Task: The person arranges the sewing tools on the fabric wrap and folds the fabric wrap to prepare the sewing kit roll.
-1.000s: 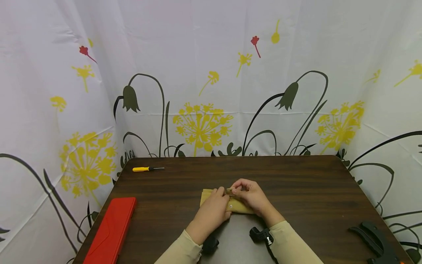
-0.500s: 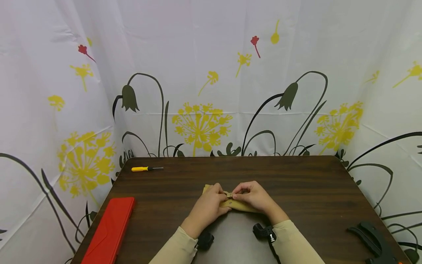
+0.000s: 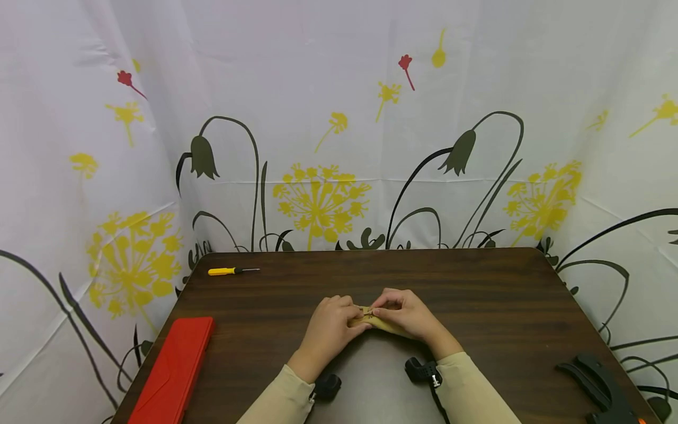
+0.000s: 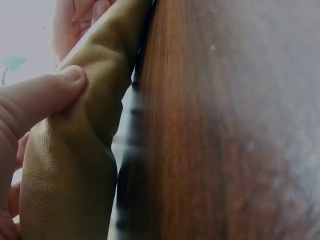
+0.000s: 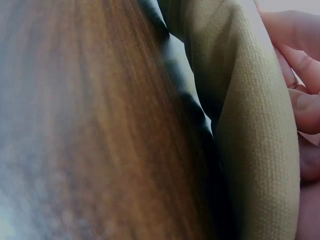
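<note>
Between the two hands, just above the wooden table, is a folded mustard-tan piece (image 3: pixel 391 327) of leather-like material with a rolled edge. My left hand (image 3: pixel 329 330) pinches its left part; in the left wrist view the thumb lies flat along the tan material (image 4: pixel 70 160) and the fingers are behind it. The right hand (image 3: pixel 409 315) holds a small raised part near the middle between thumb and fingertips. In the right wrist view, its fingers (image 5: pixel 305 107) sit behind the grainy roll, partly hidden.
A yellow-handled screwdriver (image 3: pixel 225 271) lies at the table's far left. A red flat case (image 3: pixel 172 368) is along the left edge. At the right front lies a black curved tool (image 3: pixel 598 380) with a handle. A flower-printed curtain (image 3: pixel 328 88) hangs behind the table (image 3: pixel 492 294).
My left hand has turned and slid a little left, tilting the tan piece so its front face shows less. The right hand still pinches near the middle.
</note>
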Available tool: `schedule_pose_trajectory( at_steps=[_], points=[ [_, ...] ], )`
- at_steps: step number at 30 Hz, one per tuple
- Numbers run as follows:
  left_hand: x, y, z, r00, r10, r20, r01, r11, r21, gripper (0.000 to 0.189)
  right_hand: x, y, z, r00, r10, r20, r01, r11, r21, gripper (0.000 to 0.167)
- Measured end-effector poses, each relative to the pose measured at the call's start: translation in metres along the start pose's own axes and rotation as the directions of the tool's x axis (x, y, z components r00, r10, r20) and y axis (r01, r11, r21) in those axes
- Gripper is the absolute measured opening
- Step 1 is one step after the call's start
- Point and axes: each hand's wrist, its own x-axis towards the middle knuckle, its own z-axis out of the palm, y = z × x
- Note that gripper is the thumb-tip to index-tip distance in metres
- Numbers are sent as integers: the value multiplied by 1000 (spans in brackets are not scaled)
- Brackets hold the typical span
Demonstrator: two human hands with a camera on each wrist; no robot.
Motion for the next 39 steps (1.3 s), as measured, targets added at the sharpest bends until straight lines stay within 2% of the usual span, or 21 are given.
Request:
schedule_pose_trajectory(
  at_steps=[10, 17, 23, 26, 32, 36, 39],
  points=[
    [1, 4, -5, 992, 26, -126, -41, 993, -112, 21, -1, -3, 2, 999, -50, 4, 49, 997, 60, 7],
    [2, 3, -3, 983, 93, -159, -110, 989, -100, 15, 0, -1, 3, 998, -56, -11, 57, 997, 56, 6],
    [3, 0, -1, 963, 170, -207, -186, 981, -58, 16, 0, -4, 3, 998, -58, -27, 59, 996, 69, 7],
    [4, 0, -2, 965, 144, -219, -166, 982, -86, 18, 1, -4, 3, 996, -81, -27, 83, 993, 82, 8],
    [5, 4, -5, 977, 38, -211, -65, 991, -119, 20, 2, -3, 3, 994, -107, -29, 109, 989, 101, 7],
    [5, 5, -4, 983, -36, -181, 3, 984, -181, 26, 1, -1, 3, 994, -112, -11, 113, 987, 117, 8],
    [4, 5, -2, 988, -83, -132, 53, 976, -213, 29, 0, 1, 3, 994, -113, 3, 112, 987, 113, 8]
  ],
)
